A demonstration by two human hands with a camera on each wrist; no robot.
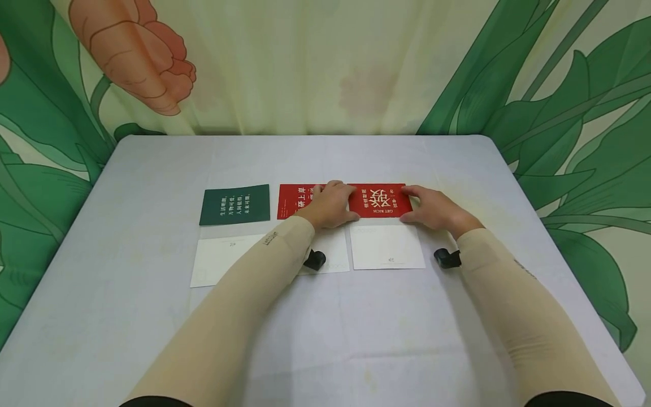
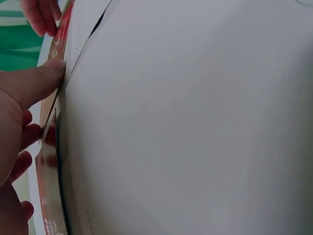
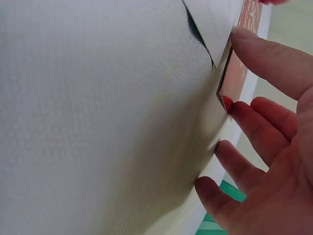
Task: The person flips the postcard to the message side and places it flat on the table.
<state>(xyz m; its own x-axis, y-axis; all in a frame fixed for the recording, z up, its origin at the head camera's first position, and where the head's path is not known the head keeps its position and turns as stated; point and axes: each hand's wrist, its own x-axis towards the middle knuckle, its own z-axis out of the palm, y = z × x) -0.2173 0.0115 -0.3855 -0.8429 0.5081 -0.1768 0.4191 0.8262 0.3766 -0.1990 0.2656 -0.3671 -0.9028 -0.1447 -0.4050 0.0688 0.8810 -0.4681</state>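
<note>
A red card (image 1: 379, 200) with large pale lettering lies at the right of the back row, between both hands. My left hand (image 1: 331, 204) grips its left end, thumb at the near corner, and covers part of a second red card (image 1: 292, 201). At the right end my right hand (image 1: 437, 209) holds the same card by its corners. In the right wrist view, the thumb (image 3: 244, 35) is on the card's near edge and the index fingertip is at its corner. The left wrist view shows the left thumb (image 2: 51, 71) on the card's edge.
A dark green card (image 1: 235, 204) lies at the left of the back row. In front are white cards: one at the left (image 1: 218, 260), one partly under the left forearm (image 1: 333, 251), one at the right (image 1: 387, 247). A white cloth covers the table (image 1: 356, 339); a patterned curtain (image 1: 305, 68) hangs behind.
</note>
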